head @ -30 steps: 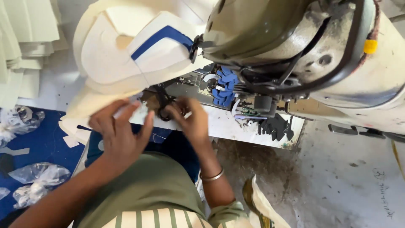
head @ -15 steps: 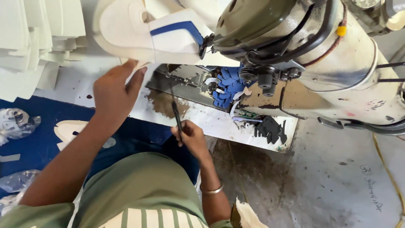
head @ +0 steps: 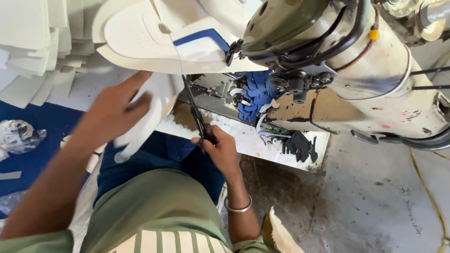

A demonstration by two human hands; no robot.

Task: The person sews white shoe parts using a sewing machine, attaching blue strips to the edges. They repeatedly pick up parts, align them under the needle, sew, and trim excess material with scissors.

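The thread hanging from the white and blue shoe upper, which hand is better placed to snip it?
The right hand, most likely. It holds the dark scissors, whose blades point up along the thin thread. The left hand is off to the side on a white piece and holds no cutting tool.

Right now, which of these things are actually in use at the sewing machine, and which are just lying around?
In use:
left hand on a white cut piece
right hand holding dark scissors
white and blue shoe upper at the sewing machine

Lying about:
stacked white pieces
blue scraps
black scraps
crumpled plastic
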